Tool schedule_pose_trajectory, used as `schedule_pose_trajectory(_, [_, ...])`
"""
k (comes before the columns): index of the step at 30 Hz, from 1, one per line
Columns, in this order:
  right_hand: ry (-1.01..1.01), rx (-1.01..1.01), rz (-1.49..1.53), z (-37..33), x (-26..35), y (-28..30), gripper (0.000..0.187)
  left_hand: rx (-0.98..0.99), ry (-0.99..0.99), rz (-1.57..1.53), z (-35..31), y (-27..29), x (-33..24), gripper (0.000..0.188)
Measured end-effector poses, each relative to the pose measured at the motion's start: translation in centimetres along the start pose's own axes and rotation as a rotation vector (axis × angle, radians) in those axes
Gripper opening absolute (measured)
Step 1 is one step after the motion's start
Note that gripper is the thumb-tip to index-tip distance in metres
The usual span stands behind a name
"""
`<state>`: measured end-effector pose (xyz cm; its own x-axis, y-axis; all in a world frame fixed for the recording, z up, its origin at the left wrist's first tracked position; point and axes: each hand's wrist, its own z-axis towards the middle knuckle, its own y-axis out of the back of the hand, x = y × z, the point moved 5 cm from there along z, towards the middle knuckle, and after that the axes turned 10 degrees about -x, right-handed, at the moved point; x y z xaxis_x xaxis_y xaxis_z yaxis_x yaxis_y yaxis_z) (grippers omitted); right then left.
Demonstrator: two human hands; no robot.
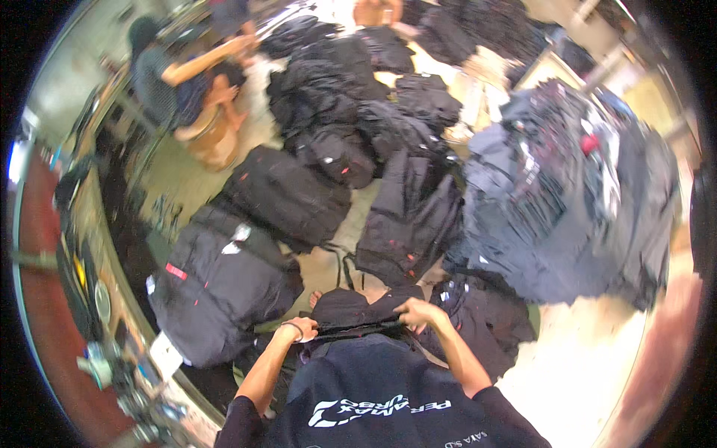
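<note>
Close in front of my body, a black garment (345, 306) is stretched between my two hands. My left hand (303, 328) is closed on its left edge, with a dark band around the wrist. At the garment's right side, my right hand (420, 313) grips the cloth, fingers bent over the edge. Part of the garment is folded or bunched, so I cannot tell its exact kind. A bare foot shows just beyond it on the left.
Stacks of black garments lie ahead (411, 216), to the left (224, 284) and beside my right arm (485, 321). A big heap of dark clothes (538, 216) rises at the right. A sewing machine (127, 381) stands lower left. Another person (168, 82) sits at the far left.
</note>
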<state>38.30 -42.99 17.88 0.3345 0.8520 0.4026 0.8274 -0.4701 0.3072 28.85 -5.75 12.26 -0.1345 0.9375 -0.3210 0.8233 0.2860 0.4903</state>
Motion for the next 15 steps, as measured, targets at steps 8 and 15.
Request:
schedule_pose_trajectory(8, [0.033,-0.513,-0.399,-6.7,7.4,31.3,0.023,-0.569,-0.193,0.342,1.5,35.2,-23.2,0.038])
schedule_pose_trajectory(15, [0.340,-1.151,-0.421,-10.7,5.1,29.4,0.037,-0.914,-0.310,0.447,3.8,32.8,-29.0,0.040])
